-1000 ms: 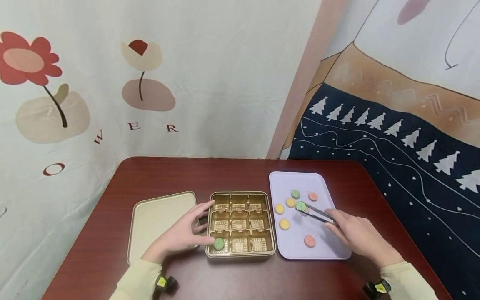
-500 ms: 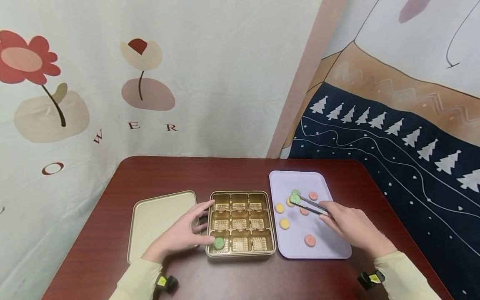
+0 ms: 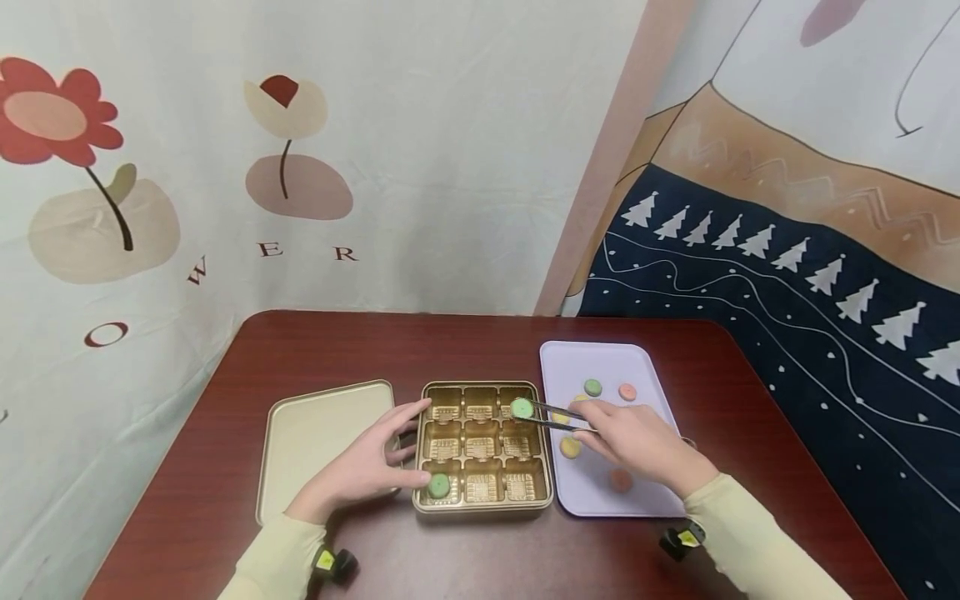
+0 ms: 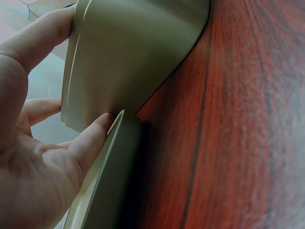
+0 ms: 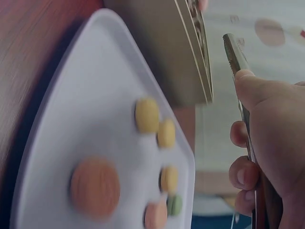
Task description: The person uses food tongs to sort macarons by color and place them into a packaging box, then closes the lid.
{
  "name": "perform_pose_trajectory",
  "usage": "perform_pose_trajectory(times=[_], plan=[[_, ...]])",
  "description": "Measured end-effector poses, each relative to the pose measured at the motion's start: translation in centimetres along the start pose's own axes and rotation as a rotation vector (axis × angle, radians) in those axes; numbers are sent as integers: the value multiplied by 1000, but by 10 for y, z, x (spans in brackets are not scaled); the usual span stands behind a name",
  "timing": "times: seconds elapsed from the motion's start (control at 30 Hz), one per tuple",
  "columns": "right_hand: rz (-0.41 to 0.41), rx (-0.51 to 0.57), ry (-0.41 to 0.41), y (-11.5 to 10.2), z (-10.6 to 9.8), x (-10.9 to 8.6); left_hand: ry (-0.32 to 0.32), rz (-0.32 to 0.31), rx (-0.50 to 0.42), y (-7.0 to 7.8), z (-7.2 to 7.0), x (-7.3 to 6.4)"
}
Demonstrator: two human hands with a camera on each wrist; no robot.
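Observation:
My left hand (image 3: 367, 467) spreads its fingers and thumb along the left wall of a gold box (image 3: 480, 510) with nine compartments. In the left wrist view, the straight fingers touch the wall of that box (image 4: 133, 52) near its rim. My right hand (image 3: 637, 437) grips metal tongs (image 3: 553, 423), whose tips pinch a green macaron (image 3: 522, 408) over the box's back right compartment. The tongs (image 5: 237, 59) also show in the right wrist view, where the macaron is hidden. Another green macaron (image 3: 438, 486) lies in the front left compartment.
A lilac tray (image 3: 585, 500) stands right of the box, carrying yellow macarons, pink ones and a green macaron (image 3: 593, 387). A flat gold lid (image 3: 315, 450) lies left of the box, partly beneath my left hand. A printed curtain (image 3: 450, 167) hangs behind the table.
My right hand has carried the tongs and the green macaron leftward, from over the lilac tray to over the box. The left hand has stayed at the box's left side.

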State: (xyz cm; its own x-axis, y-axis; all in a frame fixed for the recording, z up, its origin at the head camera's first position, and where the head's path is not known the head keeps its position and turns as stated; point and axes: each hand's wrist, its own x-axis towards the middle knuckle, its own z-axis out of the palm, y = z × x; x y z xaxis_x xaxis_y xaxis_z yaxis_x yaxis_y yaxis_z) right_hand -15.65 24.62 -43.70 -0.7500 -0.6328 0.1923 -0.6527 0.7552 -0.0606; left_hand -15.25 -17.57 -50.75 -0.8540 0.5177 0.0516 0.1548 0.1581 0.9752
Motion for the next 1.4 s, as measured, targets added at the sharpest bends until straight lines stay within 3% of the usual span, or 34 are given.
perform_pose_trajectory(times=[0.37,0.57,1.4], plan=[[-216,-54,21,-44,12,49,2,0,0,2,0,0],[-304,-81,39,-57,17,64,-1,-11,9,2,1,0],[-325,-110,60,-58,20,65,2,-5,-7,6,0,0]])
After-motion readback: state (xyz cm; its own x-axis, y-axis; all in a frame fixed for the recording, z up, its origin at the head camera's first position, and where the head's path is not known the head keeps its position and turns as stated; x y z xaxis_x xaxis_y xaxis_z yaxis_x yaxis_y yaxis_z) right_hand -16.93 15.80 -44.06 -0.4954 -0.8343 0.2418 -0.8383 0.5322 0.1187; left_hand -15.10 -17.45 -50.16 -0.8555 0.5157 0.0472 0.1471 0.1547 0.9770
